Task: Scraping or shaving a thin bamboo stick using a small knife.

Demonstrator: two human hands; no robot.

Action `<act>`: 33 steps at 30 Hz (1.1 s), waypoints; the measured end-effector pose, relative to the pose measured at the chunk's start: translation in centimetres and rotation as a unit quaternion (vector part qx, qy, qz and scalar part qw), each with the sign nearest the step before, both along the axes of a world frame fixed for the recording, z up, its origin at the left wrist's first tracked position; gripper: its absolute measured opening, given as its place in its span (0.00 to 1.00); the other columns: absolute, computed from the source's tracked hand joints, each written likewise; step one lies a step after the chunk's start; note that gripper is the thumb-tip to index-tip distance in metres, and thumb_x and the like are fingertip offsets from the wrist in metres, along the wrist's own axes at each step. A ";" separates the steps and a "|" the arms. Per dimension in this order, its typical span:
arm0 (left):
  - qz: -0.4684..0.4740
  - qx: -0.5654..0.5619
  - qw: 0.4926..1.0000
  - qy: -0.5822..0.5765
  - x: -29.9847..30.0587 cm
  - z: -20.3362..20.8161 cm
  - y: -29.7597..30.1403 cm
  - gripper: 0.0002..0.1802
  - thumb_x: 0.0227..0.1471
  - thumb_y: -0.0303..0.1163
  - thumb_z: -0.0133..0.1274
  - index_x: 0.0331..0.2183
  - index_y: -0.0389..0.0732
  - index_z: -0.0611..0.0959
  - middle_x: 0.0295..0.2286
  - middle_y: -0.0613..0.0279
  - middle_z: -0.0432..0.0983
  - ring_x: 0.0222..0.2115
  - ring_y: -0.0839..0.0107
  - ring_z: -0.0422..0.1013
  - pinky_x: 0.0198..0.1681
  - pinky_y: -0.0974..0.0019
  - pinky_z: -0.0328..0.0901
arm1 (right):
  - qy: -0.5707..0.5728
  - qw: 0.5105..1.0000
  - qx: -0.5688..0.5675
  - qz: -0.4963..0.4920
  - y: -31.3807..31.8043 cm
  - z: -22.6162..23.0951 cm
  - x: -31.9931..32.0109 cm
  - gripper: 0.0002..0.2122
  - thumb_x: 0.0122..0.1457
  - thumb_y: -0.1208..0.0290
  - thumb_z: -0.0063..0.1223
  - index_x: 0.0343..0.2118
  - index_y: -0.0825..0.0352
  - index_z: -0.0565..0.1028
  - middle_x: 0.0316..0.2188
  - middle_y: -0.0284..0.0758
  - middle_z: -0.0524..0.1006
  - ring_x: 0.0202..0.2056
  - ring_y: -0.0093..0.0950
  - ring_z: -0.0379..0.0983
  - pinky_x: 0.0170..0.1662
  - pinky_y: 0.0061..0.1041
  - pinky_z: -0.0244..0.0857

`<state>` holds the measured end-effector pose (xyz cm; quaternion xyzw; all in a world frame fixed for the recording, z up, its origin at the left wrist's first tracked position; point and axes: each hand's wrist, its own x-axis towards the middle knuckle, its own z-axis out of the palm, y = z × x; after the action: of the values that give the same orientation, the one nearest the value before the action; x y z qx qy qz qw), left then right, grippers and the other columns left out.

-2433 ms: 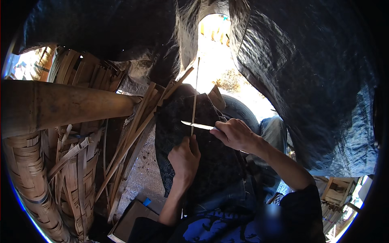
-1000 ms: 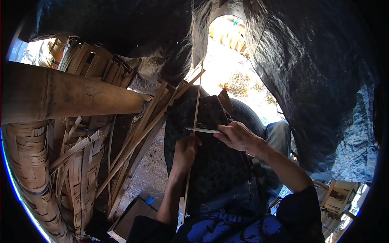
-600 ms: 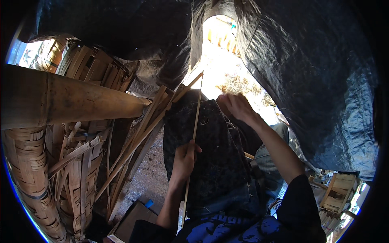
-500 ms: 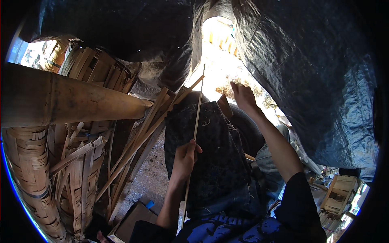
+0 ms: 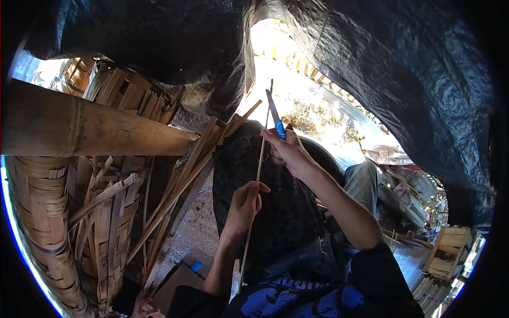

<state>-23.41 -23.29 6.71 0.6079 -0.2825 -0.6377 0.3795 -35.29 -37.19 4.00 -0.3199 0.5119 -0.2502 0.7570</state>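
My left hand [image 5: 244, 205] is closed round a long thin bamboo strip [image 5: 260, 161] that runs from near my body up and away from me. In my right hand [image 5: 292, 155] is a knife with a blue handle [image 5: 280, 128]; its blade points away and lies beside the strip's far part. The thumb side of that hand is at the strip, above my left hand. Under both hands a dark cloth [image 5: 286, 228] covers my lap. Whether the blade touches the strip I cannot tell against the bright light.
A thick bamboo pole [image 5: 106, 127] crosses on the left, above woven bamboo baskets [image 5: 40, 212]. Split bamboo slats [image 5: 180, 185] lean beside my left arm. Dark plastic sheeting [image 5: 382, 79] hangs ahead and right. A wooden crate [image 5: 447, 252] stands at right. Another person's skin [image 5: 142, 306] shows lower left.
My right hand has come in from the right and down to the strip, and the blue-handled knife now shows in it. My left hand still holds the strip in nearly the same place.
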 end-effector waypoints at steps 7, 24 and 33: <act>0.103 0.012 0.994 0.041 -1.9 -0.9 -0.5 0.12 0.61 0.36 0.45 0.33 0.39 0.78 0.19 0.70 0.69 0.15 0.82 0.67 0.19 0.79 0.59 | -0.091 0.995 -0.029 -0.013 -3.3 -1.1 -3.0 0.11 0.59 0.61 0.54 0.33 0.65 0.73 0.13 0.20 0.59 0.14 0.13 0.52 0.18 0.17 0.47; 0.129 0.052 0.990 -0.013 -1.7 -2.0 -1.0 0.13 0.56 0.33 0.54 0.38 0.33 0.81 0.26 0.57 0.78 0.12 0.82 0.66 0.13 0.78 0.57 | 0.207 0.743 -0.590 0.240 4.2 -1.6 -8.6 0.14 0.60 0.63 0.50 0.22 0.66 0.68 0.10 0.40 0.63 0.14 0.41 0.65 0.19 0.36 0.59; 0.161 0.091 0.983 0.004 -1.0 -2.8 -0.9 0.14 0.56 0.31 0.52 0.40 0.30 0.80 0.26 0.59 0.78 0.12 0.82 0.63 0.15 0.77 0.56 | 0.220 0.743 -0.500 0.386 2.3 -3.6 -7.5 0.10 0.58 0.66 0.54 0.29 0.66 0.68 0.12 0.38 0.65 0.15 0.38 0.66 0.20 0.35 0.59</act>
<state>-24.43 -24.16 3.88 0.6745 -0.1203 -0.5938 0.4218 -42.80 -34.85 0.42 -0.8689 0.2983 -0.0798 0.3868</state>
